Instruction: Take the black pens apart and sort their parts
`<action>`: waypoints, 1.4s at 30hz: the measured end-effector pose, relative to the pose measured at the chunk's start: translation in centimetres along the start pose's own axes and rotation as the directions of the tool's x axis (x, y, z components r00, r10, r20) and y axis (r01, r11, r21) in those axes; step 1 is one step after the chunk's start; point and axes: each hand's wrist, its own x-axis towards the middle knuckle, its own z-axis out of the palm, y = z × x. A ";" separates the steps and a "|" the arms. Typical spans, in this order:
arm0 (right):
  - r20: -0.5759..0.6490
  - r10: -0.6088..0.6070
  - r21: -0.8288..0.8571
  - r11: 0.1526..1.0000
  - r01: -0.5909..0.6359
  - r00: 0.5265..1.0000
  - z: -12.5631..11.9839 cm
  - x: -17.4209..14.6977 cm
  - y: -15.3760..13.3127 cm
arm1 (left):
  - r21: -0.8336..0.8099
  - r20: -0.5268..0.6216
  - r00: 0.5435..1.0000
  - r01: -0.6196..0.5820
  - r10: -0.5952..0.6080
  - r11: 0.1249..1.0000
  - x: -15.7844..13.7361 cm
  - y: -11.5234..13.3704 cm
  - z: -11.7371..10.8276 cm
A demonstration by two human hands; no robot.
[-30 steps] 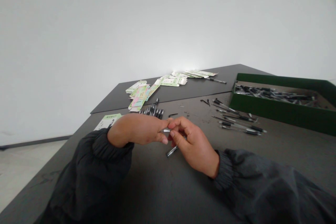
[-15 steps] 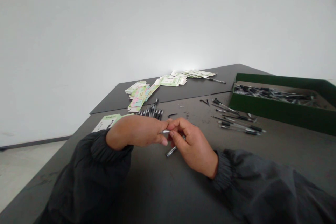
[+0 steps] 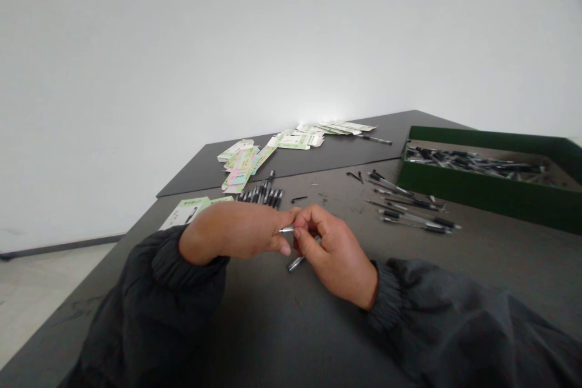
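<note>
My left hand (image 3: 239, 231) is closed around a pen (image 3: 286, 230), palm turned down, and most of the barrel is hidden behind its fingers. My right hand (image 3: 334, 254) pinches the silvery end of that pen between thumb and forefinger, so the two hands meet. Just below my right fingers a dark, clear-sided pen part (image 3: 296, 264) sticks out; whether it lies on the table or sits in the right hand I cannot tell. Behind my left hand a row of black-capped pens (image 3: 261, 191) lies side by side.
A green box (image 3: 477, 191) with many loose pen parts stands at the right. Several pens and refills (image 3: 409, 212) lie before it. Flattened cartons (image 3: 295, 139) spread along the back, and a printed carton (image 3: 184, 212) lies at the left. Small black clips (image 3: 354, 176) dot the table (image 3: 273, 321).
Both hands keep nearly the same pose around the pen. My left hand and wrist have shifted very slightly; the table's contents are unchanged.
</note>
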 end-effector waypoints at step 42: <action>0.026 -0.024 0.001 1.000 0.024 0.999 -0.1 0.1 -0.1 | -0.017 -0.010 1.000 -0.027 0.027 0.999 -0.2 0.3 -0.1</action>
